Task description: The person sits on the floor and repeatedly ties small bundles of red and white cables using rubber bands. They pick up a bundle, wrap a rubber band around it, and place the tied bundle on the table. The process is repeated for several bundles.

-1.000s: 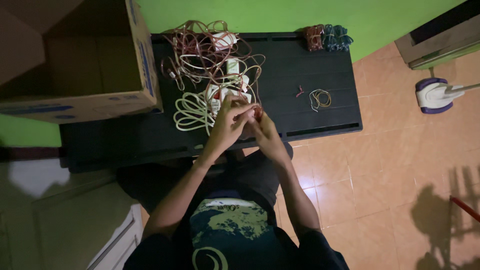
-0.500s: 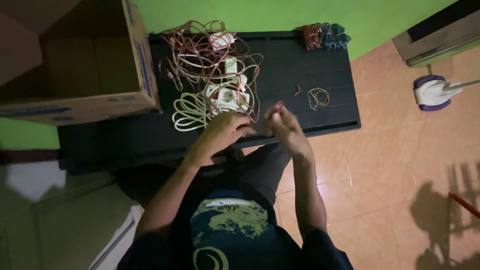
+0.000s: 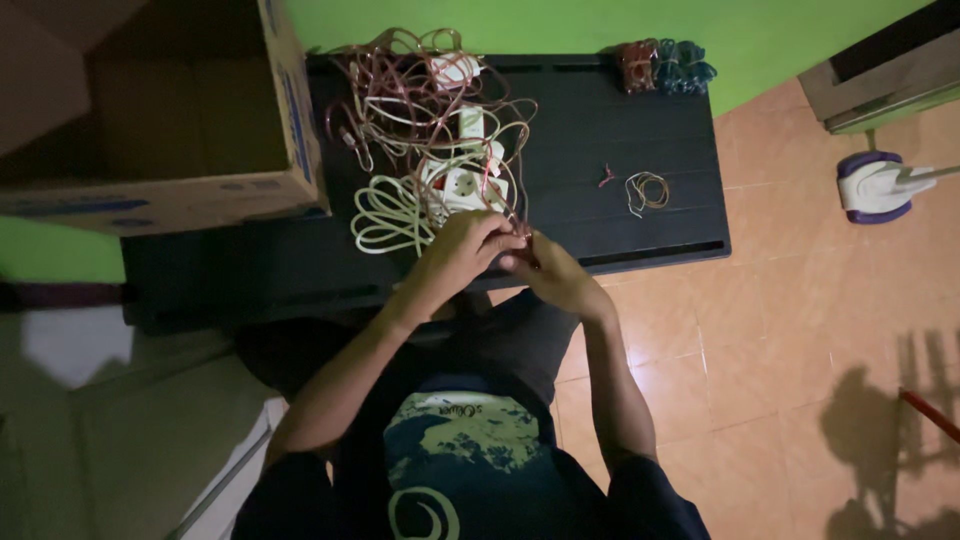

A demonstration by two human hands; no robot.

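At the table (image 3: pixel 640 120) edge, our left hand (image 3: pixel 462 250) and right hand (image 3: pixel 552 277) meet, both pinching a reddish wire (image 3: pixel 520 228) running away toward the tangle (image 3: pixel 430 110).

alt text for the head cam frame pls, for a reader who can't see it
Seen from above, a seated person's left hand and right hand meet at the near edge of a black table, pinching a thin reddish wire from a tangle of cables. An open cardboard box stands at the left.
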